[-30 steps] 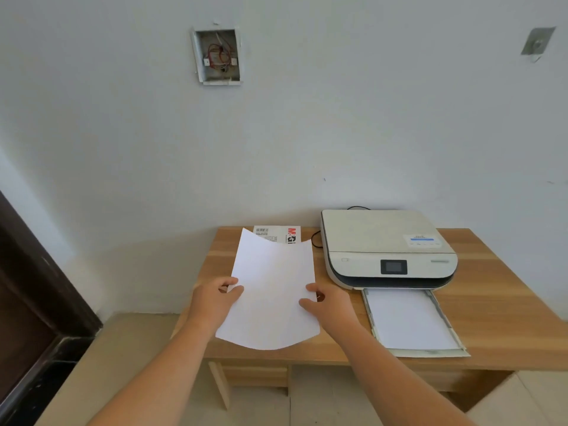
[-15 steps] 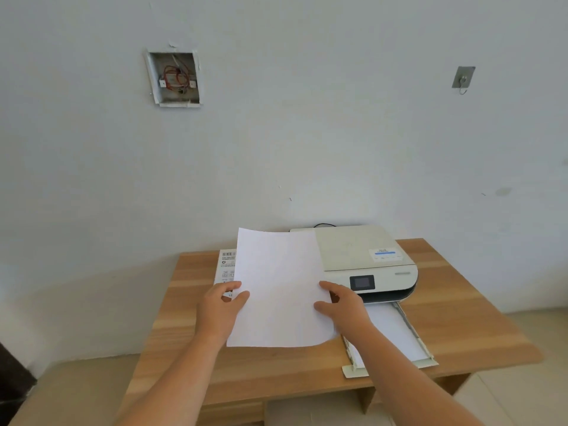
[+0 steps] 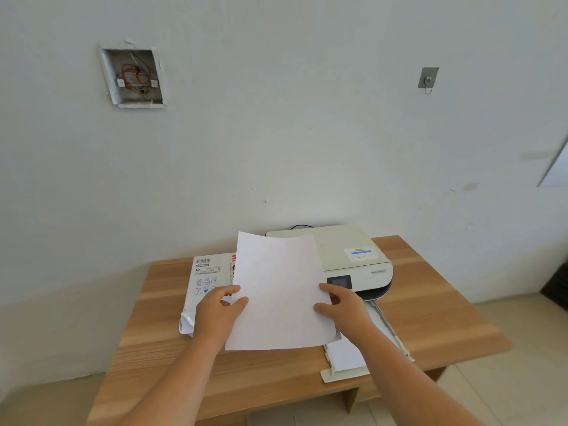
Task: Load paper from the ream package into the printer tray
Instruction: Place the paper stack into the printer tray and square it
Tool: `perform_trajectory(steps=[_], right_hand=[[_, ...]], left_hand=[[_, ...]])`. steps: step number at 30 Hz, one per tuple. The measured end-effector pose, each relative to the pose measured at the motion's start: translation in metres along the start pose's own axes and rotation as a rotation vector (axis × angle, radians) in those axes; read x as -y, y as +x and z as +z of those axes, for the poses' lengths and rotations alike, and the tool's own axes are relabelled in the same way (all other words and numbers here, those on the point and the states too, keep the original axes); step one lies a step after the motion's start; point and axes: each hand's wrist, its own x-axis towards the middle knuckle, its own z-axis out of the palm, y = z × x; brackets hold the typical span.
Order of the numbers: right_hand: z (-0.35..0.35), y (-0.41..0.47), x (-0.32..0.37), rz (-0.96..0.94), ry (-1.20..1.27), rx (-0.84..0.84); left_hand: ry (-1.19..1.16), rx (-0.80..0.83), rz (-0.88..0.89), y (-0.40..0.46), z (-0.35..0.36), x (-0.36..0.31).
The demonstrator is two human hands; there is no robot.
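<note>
White blank paper sheets (image 3: 278, 290), top edge curling a bit, held up mid-frame w/ left hand (image 3: 218, 315) & right hand (image 3: 344, 309) pinching the side edges, above the wood table (image 3: 430, 318) btw ream package (image 3: 204, 278) and printer tray (image 3: 344, 372).

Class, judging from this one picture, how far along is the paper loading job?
Done: the ream package lies opened on the table, and the printer tray is pulled out with paper in it. In hand: the left hand and right hand hold sheets above the table. Left: lay them in the tray.
</note>
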Motion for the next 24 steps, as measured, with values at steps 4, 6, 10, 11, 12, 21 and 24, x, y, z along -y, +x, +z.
perform_trajectory(steps=[4, 6, 10, 11, 12, 21, 24], right_hand=[[-0.027, 0.011, -0.015, 0.007, 0.020, 0.019], [-0.044, 0.017, -0.023, 0.005, 0.021, 0.032], [-0.079, 0.029, -0.039, 0.007, 0.042, 0.083], [-0.088, 0.032, -0.043, 0.003, 0.048, 0.098], [-0.097, 0.035, -0.047, -0.002, 0.055, 0.111], [-0.159, 0.061, -0.080, 0.005, 0.055, 0.173], [-0.167, 0.067, -0.087, 0.013, 0.031, 0.173]], left_hand=[[0.014, -0.010, 0.009, -0.008, 0.028, -0.010], [0.014, -0.011, 0.009, -0.014, 0.045, -0.017], [0.022, -0.036, -0.031, -0.028, 0.080, -0.030], [0.028, -0.040, -0.038, -0.031, 0.088, -0.033], [0.032, -0.044, -0.047, -0.034, 0.097, -0.036], [0.053, -0.075, -0.060, -0.056, 0.164, -0.060], [0.068, -0.061, -0.065, -0.056, 0.175, -0.060]])
